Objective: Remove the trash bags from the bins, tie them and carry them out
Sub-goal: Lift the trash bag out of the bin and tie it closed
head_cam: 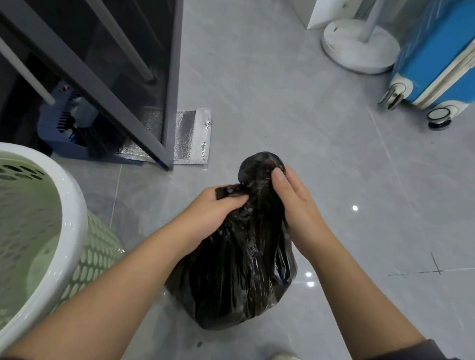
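One black trash bag (237,274) sits centre; the left hand (211,214) and right hand (295,207) both grip its gathered neck. One perforated bin (77,215) stands at eight o'clock.

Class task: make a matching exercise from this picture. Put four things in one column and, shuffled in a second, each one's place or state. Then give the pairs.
1. black plastic trash bag
2. pale green perforated plastic bin
3. blue hard-shell suitcase
4. round white stand base

A. upper right, on wheels
B. lower left, no bag in it
C. neck gripped by left hand and right hand
D. on the floor, just left of the suitcase

Pairs: 1-C, 2-B, 3-A, 4-D
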